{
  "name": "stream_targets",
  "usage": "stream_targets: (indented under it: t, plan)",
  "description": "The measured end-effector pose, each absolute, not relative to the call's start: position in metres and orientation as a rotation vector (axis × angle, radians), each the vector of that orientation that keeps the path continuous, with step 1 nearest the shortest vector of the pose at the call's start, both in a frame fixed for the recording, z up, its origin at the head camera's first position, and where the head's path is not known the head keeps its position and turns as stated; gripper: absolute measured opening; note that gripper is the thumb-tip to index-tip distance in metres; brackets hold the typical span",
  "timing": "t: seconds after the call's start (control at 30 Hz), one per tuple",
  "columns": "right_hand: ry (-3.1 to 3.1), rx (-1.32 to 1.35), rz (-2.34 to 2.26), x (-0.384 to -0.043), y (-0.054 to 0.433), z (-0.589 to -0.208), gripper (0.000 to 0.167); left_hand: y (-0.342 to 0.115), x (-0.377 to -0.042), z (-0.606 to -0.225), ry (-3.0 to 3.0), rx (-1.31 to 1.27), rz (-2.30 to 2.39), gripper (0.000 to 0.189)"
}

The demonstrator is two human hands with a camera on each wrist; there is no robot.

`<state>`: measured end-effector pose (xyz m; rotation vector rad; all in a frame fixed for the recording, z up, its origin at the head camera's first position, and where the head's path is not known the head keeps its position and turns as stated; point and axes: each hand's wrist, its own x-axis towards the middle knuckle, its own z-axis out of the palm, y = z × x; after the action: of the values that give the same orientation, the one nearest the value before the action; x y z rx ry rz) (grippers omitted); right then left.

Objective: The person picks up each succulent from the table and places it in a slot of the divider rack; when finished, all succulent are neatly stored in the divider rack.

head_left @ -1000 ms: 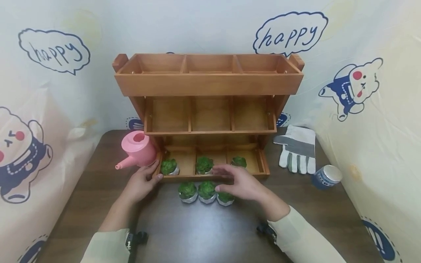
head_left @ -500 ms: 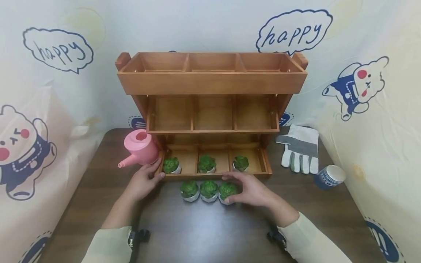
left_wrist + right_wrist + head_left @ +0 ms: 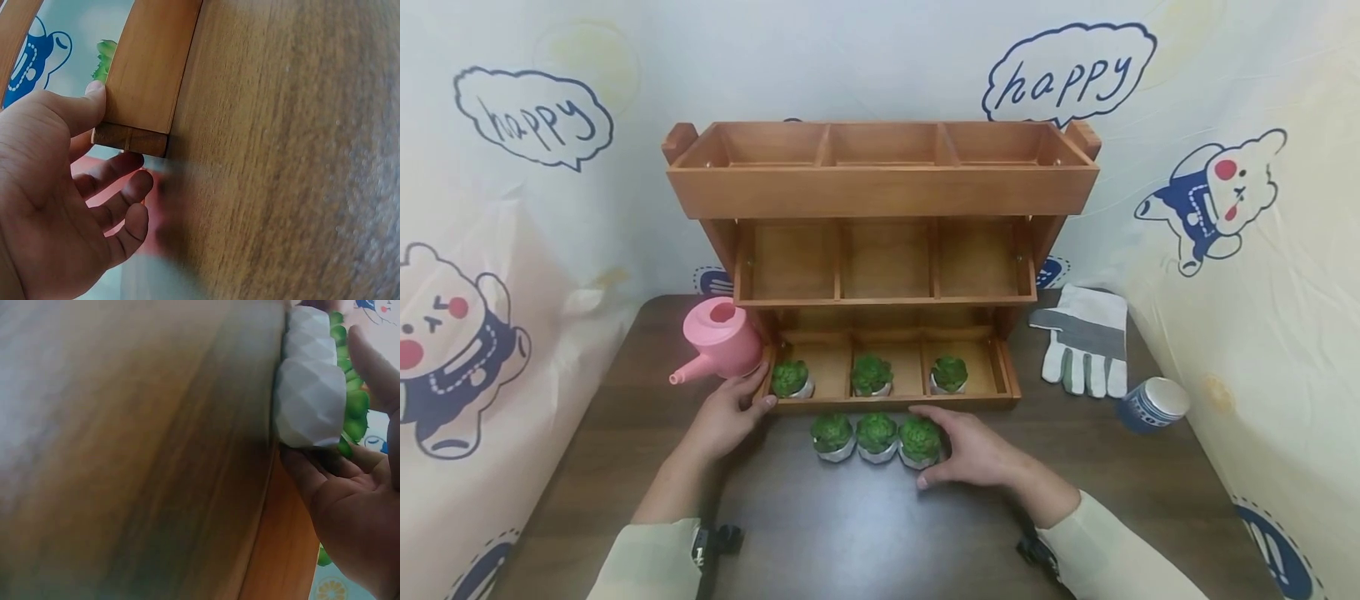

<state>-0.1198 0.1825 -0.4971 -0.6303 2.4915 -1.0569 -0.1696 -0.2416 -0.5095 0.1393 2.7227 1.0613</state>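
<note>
In the head view my left hand (image 3: pixel 727 421) holds the front left corner of the wooden shelf's (image 3: pixel 891 404) bottom tier. The left wrist view shows its thumb (image 3: pixel 94 103) on the front board and its fingers by the end. My right hand (image 3: pixel 973 450) is spread around the rightmost potted succulent (image 3: pixel 919 440) in the front row, thumb nearer me and fingers on the shelf side. Two more succulents, a middle one (image 3: pixel 877 435) and a left one (image 3: pixel 832 435), stand beside it. White faceted pots (image 3: pixel 310 403) show in the right wrist view.
Three succulents sit in the bottom tier, at left (image 3: pixel 790 378), middle (image 3: pixel 871 374) and right (image 3: pixel 949 372). Left of the shelf stands a pink watering can (image 3: pixel 722 337). Work gloves (image 3: pixel 1084 342) and a blue-and-white cup (image 3: pixel 1152 404) lie to the right on the dark table (image 3: pixel 850 533).
My right hand has moved right and toward me, from in front of the bottom tier to around the rightmost front succulent. The head view shifted slightly. My left hand stays on the shelf corner.
</note>
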Motion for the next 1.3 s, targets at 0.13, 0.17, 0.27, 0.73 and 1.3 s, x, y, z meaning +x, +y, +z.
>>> stream_targets:
  t: [0.13,0.17,0.27,0.73,1.3]
  plan:
    - [2.524,-0.638,-1.023,-0.121,0.182,-0.501,0.097,-0.241,-0.169,-0.508,2.721,0.117,1.052,0.08]
    - [2.533,-0.64,-1.022,-0.121,0.182,-0.502,0.094,-0.241,-0.169,-0.508,2.723,0.116,1.048,0.08]
    - [2.55,-0.646,-1.033,-0.121,0.182,-0.502,0.085,-0.24,-0.17,-0.508,2.74,0.13,1.04,0.078]
    - [2.579,-0.666,-1.042,-0.123,0.187,-0.501,0.072,-0.24,-0.174,-0.507,2.742,0.153,1.053,0.078]
    - [2.647,-0.583,-1.155,-0.118,0.204,-0.461,0.078,-0.241,-0.169,-0.509,2.755,0.157,1.029,0.078]
